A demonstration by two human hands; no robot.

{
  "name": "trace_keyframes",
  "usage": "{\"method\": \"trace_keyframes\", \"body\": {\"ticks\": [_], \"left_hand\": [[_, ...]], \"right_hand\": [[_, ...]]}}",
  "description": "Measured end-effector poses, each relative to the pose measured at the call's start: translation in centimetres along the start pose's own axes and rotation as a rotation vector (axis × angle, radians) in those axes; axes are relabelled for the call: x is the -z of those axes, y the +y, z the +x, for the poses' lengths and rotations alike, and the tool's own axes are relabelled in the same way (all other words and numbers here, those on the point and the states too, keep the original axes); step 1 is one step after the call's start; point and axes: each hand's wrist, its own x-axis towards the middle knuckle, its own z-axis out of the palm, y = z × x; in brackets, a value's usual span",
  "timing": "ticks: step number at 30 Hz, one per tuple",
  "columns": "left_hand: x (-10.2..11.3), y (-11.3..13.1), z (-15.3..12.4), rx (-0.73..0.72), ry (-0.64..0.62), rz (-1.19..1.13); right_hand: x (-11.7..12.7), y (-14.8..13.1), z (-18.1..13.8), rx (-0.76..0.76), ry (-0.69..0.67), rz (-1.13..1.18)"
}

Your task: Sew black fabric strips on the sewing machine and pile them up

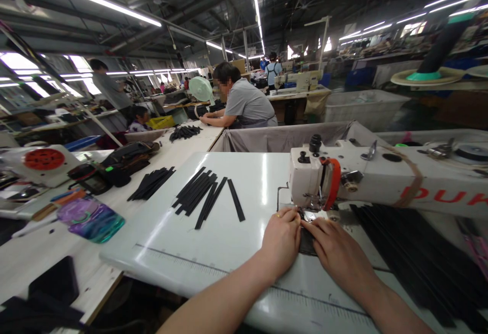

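The left hand [281,240] and right hand [337,245] press a dark piece [308,246] at the machine [304,174], seemingly to keep it flat; whether they pinch it, I cannot tell. Black strips [195,191] lie left on the counter [156,230], probably for easy reach.

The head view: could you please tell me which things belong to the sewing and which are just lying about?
In the work: sewing machine, dark piece between left hand and right hand; probably short black strips, long black strips.
Apparently lying about: purple-and-teal container, dark flat object.
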Motion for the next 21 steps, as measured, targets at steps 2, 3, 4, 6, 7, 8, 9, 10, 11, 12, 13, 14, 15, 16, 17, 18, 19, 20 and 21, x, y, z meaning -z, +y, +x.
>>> {"method": "trace_keyframes", "body": {"ticks": [2, 3, 4, 6, 7, 8, 9, 10, 11, 12, 13, 14, 15, 16, 17, 18, 19, 20, 21], "left_hand": [[-0.02, 0.17, 0.00, 0.018, -0.012, 0.022], [-0.06, 0.23, 0.00, 0.025, -0.017, 0.033], [-0.12, 0.26, -0.01, 0.029, -0.019, 0.041], [-0.26, 0.27, -0.04, 0.026, -0.019, 0.051], [-0.32, 0.25, -0.06, 0.024, -0.017, 0.055], [-0.36, 0.24, -0.08, 0.022, -0.016, 0.059], [-0.38, 0.24, -0.10, 0.023, -0.017, 0.065], [-0.38, 0.25, -0.10, 0.024, -0.022, 0.073], [-0.36, 0.27, -0.10, 0.027, -0.027, 0.080], [-0.32, 0.31, -0.09, 0.031, -0.032, 0.087], [-0.26, 0.36, -0.06, 0.036, -0.036, 0.091], [-0.20, 0.41, -0.03, 0.040, -0.037, 0.092], [-0.13, 0.46, 0.01, 0.044, -0.037, 0.090], [-0.06, 0.49, 0.06, 0.046, -0.036, 0.085], [0.01, 0.51, 0.09, 0.046, -0.035, 0.080], [0.06, 0.50, 0.12, 0.044, -0.036, 0.074], [0.10, 0.48, 0.13, 0.040, -0.037, 0.069], [0.12, 0.46, 0.12, 0.035, -0.038, 0.067], [0.12, 0.43, 0.09, 0.029, -0.040, 0.067]], "right_hand": [[0.02, 0.01, -0.03, 0.001, 0.000, 0.009], [0.02, 0.01, -0.05, 0.002, 0.001, 0.016], [0.00, 0.01, -0.07, 0.002, 0.003, 0.024], [-0.04, 0.02, -0.10, 0.001, 0.008, 0.035], [-0.07, 0.02, -0.11, 0.001, 0.010, 0.040], [-0.10, 0.02, -0.12, 0.000, 0.012, 0.043], [-0.13, 0.03, -0.12, -0.001, 0.012, 0.046], [-0.15, 0.02, -0.13, -0.001, 0.011, 0.048], [-0.17, 0.02, -0.13, -0.001, 0.010, 0.051], [-0.18, 0.01, -0.13, -0.002, 0.009, 0.054], [-0.18, 0.00, -0.14, -0.003, 0.007, 0.056], [-0.18, -0.01, -0.14, -0.005, 0.007, 0.057], [-0.16, -0.02, -0.14, -0.006, 0.007, 0.057], [-0.15, -0.03, -0.14, -0.007, 0.009, 0.056], [-0.13, -0.03, -0.14, -0.007, 0.009, 0.054], [-0.12, -0.04, -0.14, -0.007, 0.010, 0.053], [-0.11, -0.05, -0.14, -0.005, 0.011, 0.053], [-0.11, -0.05, -0.14, -0.005, 0.011, 0.054], [-0.11, -0.05, -0.15, -0.005, 0.010, 0.056]]}}
